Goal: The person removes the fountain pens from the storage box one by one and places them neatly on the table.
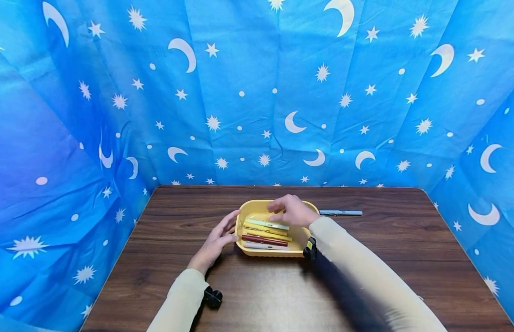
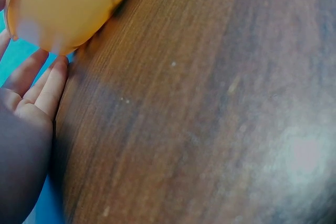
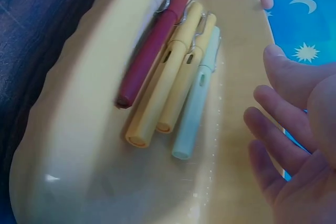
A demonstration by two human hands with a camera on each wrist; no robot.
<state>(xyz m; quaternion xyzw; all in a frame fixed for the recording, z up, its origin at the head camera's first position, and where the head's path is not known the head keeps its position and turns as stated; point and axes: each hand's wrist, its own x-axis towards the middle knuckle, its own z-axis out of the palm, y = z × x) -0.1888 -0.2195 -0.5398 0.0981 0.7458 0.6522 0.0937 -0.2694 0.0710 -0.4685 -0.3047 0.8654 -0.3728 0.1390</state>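
A yellow plastic basket stands on the table with several capped pens lying side by side in it. Among them are a mint-green pen, two yellow pens, a dark red pen and a pale grey pen along the near wall. My left hand rests against the basket's left end, its fingers extended along the outer wall and its thumb near the front corner. Over the far right part of the basket hovers my right hand, fingers loosely bent, with nothing in it.
A blue-grey pen lies on the dark wooden table just right of the basket. Blue cloth with moons and stars hangs behind the table and at both sides.
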